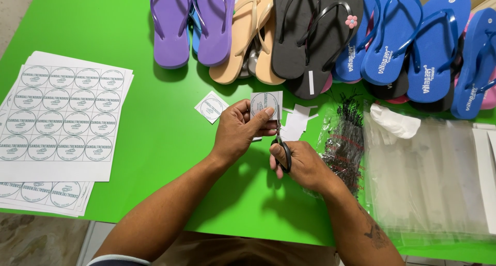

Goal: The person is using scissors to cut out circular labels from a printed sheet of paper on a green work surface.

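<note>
My left hand (238, 131) pinches a small white paper piece (264, 104) printed with a round label, held just above the green table (155, 137). My right hand (305, 165) grips black-handled scissors (281, 149), their blades pointing up along the right edge of that paper piece. A cut-out square label (211, 107) lies on the table left of my left hand. White paper offcuts (297, 122) lie just beyond the scissors.
Sheets of round printed labels (62, 116) are stacked at the left. A row of flip-flops, purple (170, 28), tan (248, 33), black (315, 33) and blue (413, 38), lines the far edge. At right lie clear plastic bags (429, 173) and a bag of black ties (343, 142).
</note>
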